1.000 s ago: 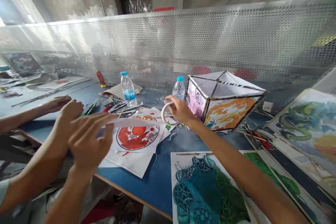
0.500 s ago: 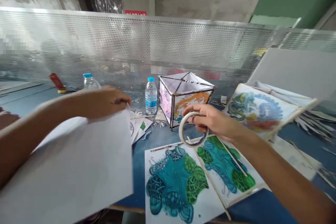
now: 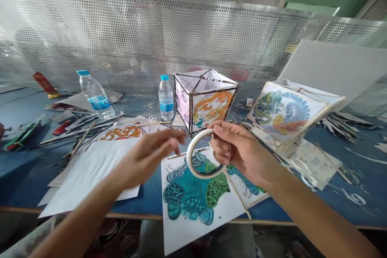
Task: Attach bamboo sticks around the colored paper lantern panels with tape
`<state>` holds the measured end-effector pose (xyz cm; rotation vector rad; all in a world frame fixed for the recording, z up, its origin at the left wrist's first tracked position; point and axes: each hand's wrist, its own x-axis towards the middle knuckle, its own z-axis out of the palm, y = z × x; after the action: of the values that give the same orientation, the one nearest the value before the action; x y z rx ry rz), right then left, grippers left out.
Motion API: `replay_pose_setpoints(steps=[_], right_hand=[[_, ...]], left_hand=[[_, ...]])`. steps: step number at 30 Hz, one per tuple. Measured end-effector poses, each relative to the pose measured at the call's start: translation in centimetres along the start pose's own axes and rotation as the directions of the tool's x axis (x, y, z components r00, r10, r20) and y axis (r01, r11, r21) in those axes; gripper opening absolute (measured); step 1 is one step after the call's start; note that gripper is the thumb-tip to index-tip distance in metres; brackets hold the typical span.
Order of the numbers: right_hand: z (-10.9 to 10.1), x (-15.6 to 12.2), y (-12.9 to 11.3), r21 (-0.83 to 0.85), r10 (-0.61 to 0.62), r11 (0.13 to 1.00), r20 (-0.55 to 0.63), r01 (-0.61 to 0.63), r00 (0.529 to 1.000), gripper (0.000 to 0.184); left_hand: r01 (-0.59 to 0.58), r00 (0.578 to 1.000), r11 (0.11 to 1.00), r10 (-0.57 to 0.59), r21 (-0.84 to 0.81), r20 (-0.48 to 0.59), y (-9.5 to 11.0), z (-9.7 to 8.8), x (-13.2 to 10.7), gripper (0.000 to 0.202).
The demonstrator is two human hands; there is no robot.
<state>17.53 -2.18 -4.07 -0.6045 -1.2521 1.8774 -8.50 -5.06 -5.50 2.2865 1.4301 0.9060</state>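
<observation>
My right hand (image 3: 238,145) grips a roll of masking tape (image 3: 191,157) by its edge, holding it up over the table. Nearing the roll from the left is my left hand (image 3: 148,153), slightly blurred, its fingers stretched out and holding nothing. Below them lies a sheet with a blue and green drawing (image 3: 193,193), its near edge jutting over the table's front. To its right, partly hidden by my right arm, is a second blue-green picture (image 3: 246,181) with thin wooden sticks along its edges. White paper (image 3: 99,173) lies beneath my left forearm.
A paper lantern with a dark stick frame (image 3: 211,107) stands at the back, beside an upright water bottle (image 3: 166,98). A tilted bottle (image 3: 96,96) is further left, near a green tool (image 3: 26,133). Another painted lantern (image 3: 290,113) leans at right. A perforated metal screen (image 3: 136,40) closes the back.
My left hand has let go of the large white sheet, now lying on the left, and moved right toward the tape. My right hand has turned slightly, still holding the roll.
</observation>
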Motion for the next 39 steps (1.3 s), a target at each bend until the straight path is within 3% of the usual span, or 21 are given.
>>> replay_pose_setpoints(steps=[2, 5, 7, 9, 11, 12, 15, 17, 19, 22, 25, 26, 28, 29, 30, 33, 37, 39], right_hand=[[0.9, 0.3, 0.4, -0.016, -0.036, 0.999, 0.011, 0.037, 0.999, 0.02], [1.4, 0.8, 1.0, -0.173, -0.127, 0.976, 0.041, 0.132, 0.991, 0.02], [1.4, 1.0, 1.6, -0.384, -0.295, 0.88, 0.023, 0.281, 0.955, 0.022], [1.1, 1.0, 2.2, -0.592, -0.493, 0.683, 0.059, 0.428, 0.868, 0.026], [1.1, 1.0, 2.5, -0.663, -0.515, 0.568, 0.175, 0.487, 0.839, 0.021], [1.1, 1.1, 2.6, -0.645, -0.456, 0.596, 0.219, 0.478, 0.863, 0.021], [1.4, 1.7, 2.3, -0.48, -0.203, 0.83, 0.217, 0.285, 0.955, 0.031], [1.7, 2.4, 2.1, -0.339, -0.1, 0.927, 0.187, 0.16, 0.977, 0.031], [1.7, 3.0, 2.1, -0.232, -0.023, 0.97, 0.184, 0.066, 0.983, 0.029], [1.5, 3.6, 2.2, -0.217, 0.043, 0.976, 0.188, -0.001, 0.981, 0.03], [1.2, 3.7, 2.3, -0.359, 0.031, 0.933, 0.197, 0.042, 0.98, 0.03], [1.1, 3.6, 2.3, -0.409, 0.021, 0.91, 0.201, 0.065, 0.979, 0.031], [1.1, 3.6, 2.4, -0.466, 0.019, 0.881, 0.212, 0.084, 0.977, 0.031], [1.2, 3.6, 2.6, -0.47, 0.024, 0.879, 0.221, 0.085, 0.975, 0.031], [1.2, 3.7, 2.8, -0.457, 0.027, 0.886, 0.23, 0.084, 0.973, 0.031], [1.5, 3.9, 3.6, -0.333, 0.056, 0.943, 0.231, 0.025, 0.971, 0.037], [1.6, 4.2, 4.6, -0.284, 0.125, 0.957, 0.197, -0.065, 0.972, 0.041], [1.4, 4.2, 4.8, -0.275, 0.151, 0.957, 0.204, -0.092, 0.967, 0.041]], left_hand=[[0.014, 1.0, 0.93, -0.008, -0.368, 0.018, 2.9, 1.5, -1.7, 0.031], [-0.006, 0.998, 0.807, -0.032, -0.59, -0.053, 4.9, 3.0, -3.7, 0.03], [-0.042, 0.99, 0.798, -0.046, -0.601, -0.131, 5.0, 3.6, -4.3, 0.028], [-0.094, 0.975, 0.851, -0.026, -0.517, -0.22, 4.7, 4.1, -4.5, 0.019], [-0.156, 0.954, 0.919, 0.046, -0.362, -0.296, 4.3, 4.6, -4.4, 0.009], [-0.196, 0.939, 0.941, 0.099, -0.278, -0.328, 4.1, 4.8, -4.3, 0.008], [-0.298, 0.895, 0.953, 0.257, -0.06, -0.364, 3.4, 5.5, -3.7, 0.013], [-0.343, 0.862, 0.937, 0.341, 0.065, -0.376, 2.6, 5.8, -3.1, 0.016], [-0.343, 0.83, 0.919, 0.393, 0.193, -0.395, 1.7, 6.0, -2.5, 0.02], [-0.272, 0.824, 0.917, 0.378, 0.291, -0.421, 0.5, 6.2, -2.0, 0.025], [-0.173, 0.863, 0.971, 0.232, 0.168, -0.448, 0.0, 6.3, -2.1, 0.024], [-0.132, 0.846, 0.984, 0.175, 0.12, -0.504, 0.0, 6.3, -2.2, 0.027], [-0.072, 0.768, 0.994, 0.111, 0.087, -0.631, 0.0, 6.2, -2.3, 0.04], [-0.06, 0.744, 0.992, 0.116, 0.107, -0.659, 0.0, 6.1, -2.3, 0.047], [-0.063, 0.747, 0.987, 0.144, 0.146, -0.649, 0.0, 6.1, -2.3, 0.054], [-0.107, 0.827, 0.958, 0.235, 0.266, -0.51, -0.4, 6.1, -2.1, 0.066], [-0.093, 0.798, 0.95, 0.251, 0.299, -0.548, -1.0, 6.6, -2.0, 0.074], [-0.094, 0.806, 0.952, 0.244, 0.29, -0.54, -1.1, 6.9, -2.0, 0.074]])
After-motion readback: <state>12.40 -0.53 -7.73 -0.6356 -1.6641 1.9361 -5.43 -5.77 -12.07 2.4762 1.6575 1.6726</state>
